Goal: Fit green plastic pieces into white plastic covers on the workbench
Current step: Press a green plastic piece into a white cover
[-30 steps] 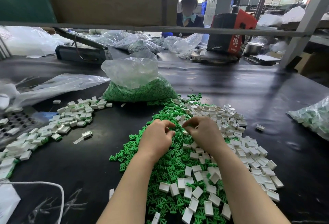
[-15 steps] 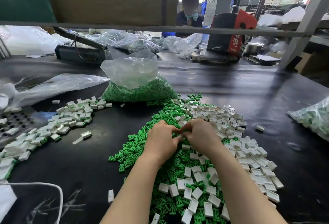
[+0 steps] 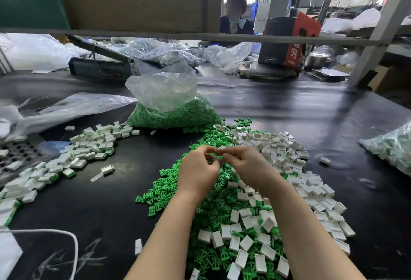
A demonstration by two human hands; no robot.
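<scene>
At the far left, a perforated dark tray (image 3: 15, 155) is seen at the edge of the black workbench (image 3: 311, 110), with a white cord (image 3: 66, 235) looped near the lower left corner. A band of assembled white-and-green units (image 3: 89, 148) is spread across the left part of the bench, and a single unit (image 3: 107, 169) lies apart from it. An empty clear plastic bag (image 3: 66, 108) is laid flat behind this band. Toward the centre, an open clear bag of green pieces (image 3: 173, 115) is stood upright on the bench.

In front of that bag, a loose heap of green plastic pieces (image 3: 169, 188) is spread on the bench, overlapped on its right by a heap of white plastic covers (image 3: 287, 157). The left hand (image 3: 198, 168) and the right hand (image 3: 246, 168) are raised together just above these heaps, fingertips meeting. The fingers of both hands are curled narrowly, and a small white cover (image 3: 216, 158) is pinched between them. Whether a green piece is seated in this cover cannot be told, as it is mostly hidden by the fingers.

Further right, one stray cover (image 3: 325, 160) lies alone on the bench. At the far right edge, a clear bag of finished units (image 3: 391, 148) is placed. Behind the bench, a red-and-black carton (image 3: 287, 41) is set on the far side, and a seated person (image 3: 235, 19) is visible beyond a horizontal rail (image 3: 133, 34).
</scene>
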